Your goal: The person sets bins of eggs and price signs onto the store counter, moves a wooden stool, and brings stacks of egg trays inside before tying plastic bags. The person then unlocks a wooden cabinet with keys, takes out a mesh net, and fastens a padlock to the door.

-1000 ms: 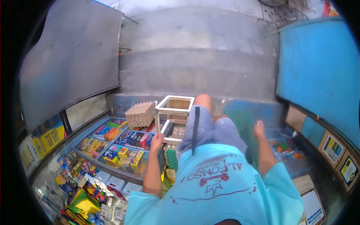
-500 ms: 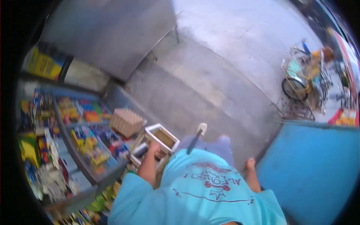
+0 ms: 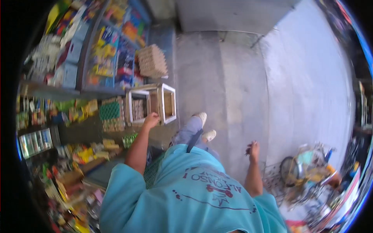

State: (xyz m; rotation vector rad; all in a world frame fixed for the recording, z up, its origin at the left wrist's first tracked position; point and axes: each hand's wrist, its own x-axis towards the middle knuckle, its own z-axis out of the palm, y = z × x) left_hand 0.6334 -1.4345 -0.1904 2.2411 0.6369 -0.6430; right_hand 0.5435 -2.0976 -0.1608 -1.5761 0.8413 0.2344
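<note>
My left hand (image 3: pixel 151 120) is at the near edge of a box-like wooden frame (image 3: pixel 168 104) with white-painted edges and open sides. Its fingers are curled over the frame's bar. Just beyond the frame, a stack of grey-brown egg trays (image 3: pixel 152 62) stands on the edge of the display case. Away from any object, my right hand (image 3: pixel 253 150) hangs over the concrete floor on the right. Its fingers are loosely bent and apart, and I see nothing held in them.
A glass-topped display case (image 3: pixel 83 73) with colourful packets runs along the left. More egg trays (image 3: pixel 112 112) and shelved goods lie below it. A large grey panel (image 3: pixel 229 15) stands ahead. At the lower right is a tricycle-like cycle (image 3: pixel 301 169). Concrete floor (image 3: pixel 241 97) spreads ahead.
My view has turned, swinging the display case up and the cycle down to the lower right. The blue panel on the right has left view. My right hand is farther out from my body.
</note>
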